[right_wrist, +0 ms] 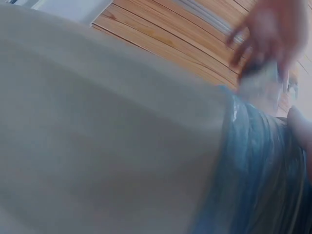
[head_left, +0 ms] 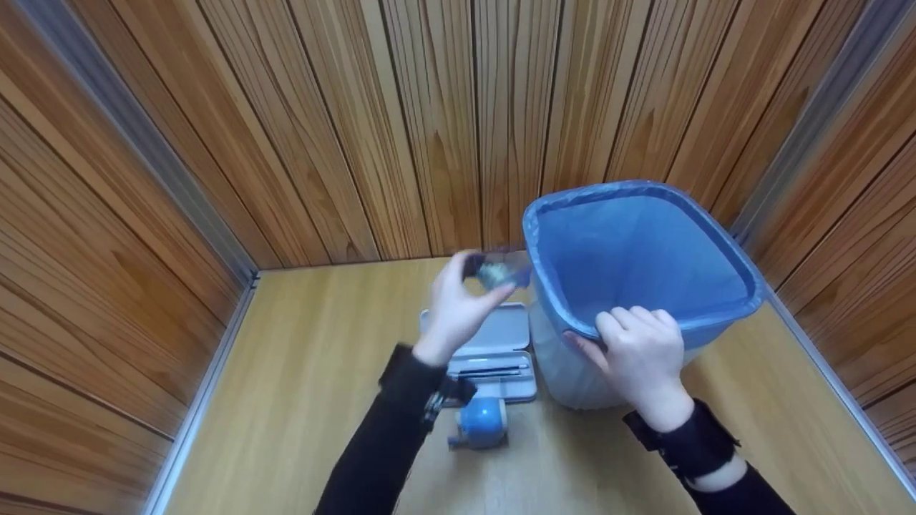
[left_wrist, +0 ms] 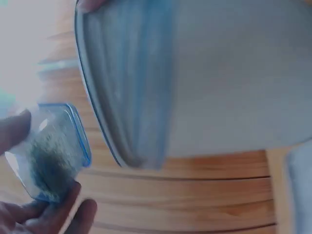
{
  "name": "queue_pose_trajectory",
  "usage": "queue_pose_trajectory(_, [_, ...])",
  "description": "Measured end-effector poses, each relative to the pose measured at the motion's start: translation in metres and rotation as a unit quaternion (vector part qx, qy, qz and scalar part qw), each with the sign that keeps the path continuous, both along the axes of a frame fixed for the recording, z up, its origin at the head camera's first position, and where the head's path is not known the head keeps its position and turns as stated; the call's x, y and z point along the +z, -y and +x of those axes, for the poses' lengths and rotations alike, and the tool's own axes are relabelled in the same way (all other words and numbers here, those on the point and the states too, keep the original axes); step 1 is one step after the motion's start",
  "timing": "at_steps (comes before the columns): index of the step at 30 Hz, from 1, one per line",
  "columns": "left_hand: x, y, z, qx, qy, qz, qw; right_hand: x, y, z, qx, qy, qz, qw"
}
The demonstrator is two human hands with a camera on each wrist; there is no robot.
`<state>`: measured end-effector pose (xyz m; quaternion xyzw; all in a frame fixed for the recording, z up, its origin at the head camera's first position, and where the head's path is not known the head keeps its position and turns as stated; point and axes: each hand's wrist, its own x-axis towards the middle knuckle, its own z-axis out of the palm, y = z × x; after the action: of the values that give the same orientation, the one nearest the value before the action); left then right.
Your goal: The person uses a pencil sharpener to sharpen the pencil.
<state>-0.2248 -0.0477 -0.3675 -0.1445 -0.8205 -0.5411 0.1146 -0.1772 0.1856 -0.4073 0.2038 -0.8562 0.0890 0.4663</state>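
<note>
My left hand (head_left: pixel 458 307) grips a small clear container (left_wrist: pixel 56 151) with a blue rim, partly filled with greenish-grey shavings. It is at the left side of a white trash bin (head_left: pixel 572 365) lined with a blue bag (head_left: pixel 637 243). Over the near rim of this bin curls my right hand (head_left: pixel 640 354), fingers inside and thumb outside. In the right wrist view the left hand (right_wrist: pixel 273 34) and the container (right_wrist: pixel 261 87) look blurred near the bag's edge. Below the left wrist stands a blue crank pencil sharpener (head_left: pixel 481 422).
An open pencil case (head_left: pixel 501 325) with a few pencils (head_left: pixel 490 373) in it lies between the sharpener and the back wall, left of the bin. Wood-panelled walls (head_left: pixel 444 129) enclose the wooden tabletop (head_left: pixel 308 372) at the back and both sides.
</note>
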Motion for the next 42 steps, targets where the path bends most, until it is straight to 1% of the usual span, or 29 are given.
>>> queue_pose_trajectory(2, [0.015, -0.017, -0.012, 0.019, -0.025, -0.073, 0.9968, -0.001, 0.003, -0.002, 0.000, -0.006, 0.000, 1.0000])
queue_pose_trajectory(3, [0.020, -0.026, -0.018, 0.024, -0.047, -0.125, 0.9908, -0.001, 0.005, -0.002, 0.001, -0.010, -0.001, 0.9999])
queue_pose_trajectory(4, [0.023, -0.034, -0.022, 0.032, -0.083, -0.196, 0.9766, -0.002, 0.008, -0.004, 0.004, -0.014, -0.002, 0.9999])
queue_pose_trajectory(5, [0.025, -0.041, -0.026, 0.037, -0.129, -0.274, 0.9524, -0.002, 0.010, -0.005, 0.007, -0.019, -0.004, 0.9998])
queue_pose_trajectory(6, [0.026, -0.047, -0.029, 0.040, -0.183, -0.356, 0.9155, -0.003, 0.012, -0.006, 0.010, -0.023, -0.005, 0.9997])
queue_pose_trajectory(7, [0.027, -0.051, -0.031, 0.040, -0.244, -0.433, 0.8669, -0.003, 0.014, -0.006, 0.010, -0.027, -0.003, 0.9996])
queue_pose_trajectory(8, [0.027, -0.055, -0.032, 0.036, -0.305, -0.503, 0.8080, -0.004, 0.016, -0.007, 0.009, -0.030, -0.002, 0.9995])
queue_pose_trajectory(10, [0.028, -0.059, -0.033, 0.021, -0.419, -0.603, 0.6788, -0.005, 0.019, -0.008, 0.007, -0.033, 0.003, 0.9994])
queue_pose_trajectory(11, [0.030, -0.059, -0.033, 0.010, -0.458, -0.630, 0.6265, -0.006, 0.021, -0.008, 0.004, -0.033, 0.007, 0.9994])
queue_pose_trajectory(12, [0.031, -0.059, -0.032, 0.000, -0.487, -0.650, 0.5837, -0.007, 0.021, -0.008, 0.001, -0.033, 0.012, 0.9994])
queue_pose_trajectory(13, [0.031, -0.059, -0.032, -0.007, -0.506, -0.662, 0.5519, -0.007, 0.022, -0.008, -0.001, -0.033, 0.017, 0.9993])
queue_pose_trajectory(14, [0.032, -0.058, -0.031, -0.011, -0.518, -0.671, 0.5311, -0.007, 0.023, -0.009, -0.002, -0.032, 0.021, 0.9992])
queue_pose_trajectory(15, [0.032, -0.057, -0.032, -0.011, -0.524, -0.672, 0.5230, -0.006, 0.023, -0.009, -0.003, -0.033, 0.025, 0.9992])
queue_pose_trajectory(16, [0.032, -0.056, -0.032, -0.009, -0.524, -0.668, 0.5289, -0.006, 0.024, -0.010, -0.001, -0.035, 0.027, 0.9990])
queue_pose_trajectory(17, [0.032, -0.054, -0.032, -0.006, -0.517, -0.659, 0.5468, -0.005, 0.024, -0.010, 0.001, -0.038, 0.029, 0.9989])
queue_pose_trajectory(18, [0.031, -0.053, -0.033, 0.001, -0.507, -0.646, 0.5710, -0.004, 0.024, -0.010, 0.004, -0.039, 0.029, 0.9988])
queue_pose_trajectory(19, [0.030, -0.053, -0.035, 0.010, -0.492, -0.630, 0.6005, -0.004, 0.025, -0.011, 0.006, -0.041, 0.028, 0.9988])
queue_pose_trajectory(21, [0.028, -0.051, -0.038, 0.032, -0.446, -0.586, 0.6761, -0.003, 0.024, -0.012, 0.010, -0.043, 0.022, 0.9988])
queue_pose_trajectory(24, [0.020, -0.049, -0.042, 0.058, -0.320, -0.481, 0.8140, -0.003, 0.022, -0.014, 0.013, -0.038, 0.008, 0.9992])
queue_pose_trajectory(26, [0.014, -0.046, -0.043, 0.064, -0.200, -0.366, 0.9067, -0.005, 0.021, -0.016, 0.017, -0.033, 0.003, 0.9993])
queue_pose_trajectory(27, [0.010, -0.045, -0.043, 0.062, -0.134, -0.291, 0.9451, -0.005, 0.021, -0.016, 0.019, -0.031, -0.001, 0.9993])
queue_pose_trajectory(28, [0.006, -0.042, -0.042, 0.055, -0.076, -0.202, 0.9750, -0.006, 0.021, -0.017, 0.021, -0.029, -0.003, 0.9994])
queue_pose_trajectory(29, [0.003, -0.040, -0.041, 0.046, -0.025, -0.112, 0.9923, -0.006, 0.021, -0.017, 0.024, -0.028, -0.003, 0.9993])
queue_pose_trajectory(30, [-0.001, -0.037, -0.039, 0.040, 0.014, -0.032, 0.9986, -0.007, 0.020, -0.018, 0.026, -0.027, -0.006, 0.9993])
queue_pose_trajectory(31, [-0.004, -0.034, -0.037, 0.032, 0.040, 0.036, 0.9981, -0.007, 0.020, -0.018, 0.027, -0.028, -0.007, 0.9992])
queue_pose_trajectory(33, [-0.009, -0.027, -0.031, 0.017, 0.067, 0.114, 0.9910, -0.007, 0.019, -0.019, 0.028, -0.029, -0.011, 0.9991])
queue_pose_trajectory(35, [-0.011, -0.018, -0.023, 0.004, 0.065, 0.140, 0.9881, -0.006, 0.017, -0.019, 0.028, -0.025, -0.013, 0.9992])
queue_pose_trajectory(38, [-0.017, -0.001, -0.008, -0.016, 0.050, 0.134, 0.9896, -0.004, 0.014, -0.019, 0.029, -0.005, -0.013, 0.9995])
queue_pose_trajectory(42, [-0.038, 0.023, 0.018, -0.046, 0.035, 0.103, 0.9930, -0.006, 0.012, -0.014, 0.064, 0.010, -0.049, 0.9967])
